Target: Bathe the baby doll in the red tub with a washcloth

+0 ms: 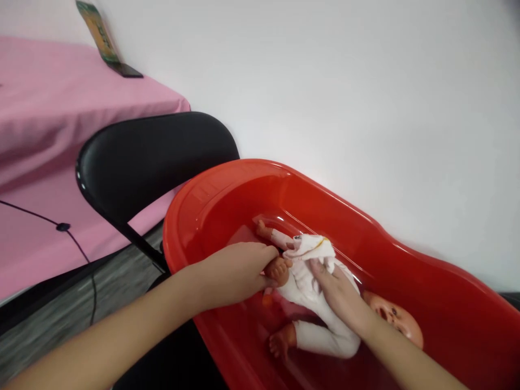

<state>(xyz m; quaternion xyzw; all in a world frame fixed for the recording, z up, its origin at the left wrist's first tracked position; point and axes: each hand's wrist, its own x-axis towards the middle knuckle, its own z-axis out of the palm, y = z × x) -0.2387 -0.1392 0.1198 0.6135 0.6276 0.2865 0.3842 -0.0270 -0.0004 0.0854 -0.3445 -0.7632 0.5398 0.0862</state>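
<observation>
A baby doll (325, 319) in a white suit lies on its back inside a red plastic tub (227, 189), head toward the lower right. My left hand (235, 273) is closed around one of the doll's bare feet, lifting that leg. My right hand (337, 292) presses a small white cloth (311, 248) against the doll's body, fingers closed on it. The doll's other foot (280, 341) points toward me, and one arm reaches up toward the tub's far side.
The tub rests on a black folding chair (154, 157). A pink-covered table (60, 124) stands to the left with a dark phone and a green box on it. A black cable (73, 238) hangs down its front. A white wall is behind.
</observation>
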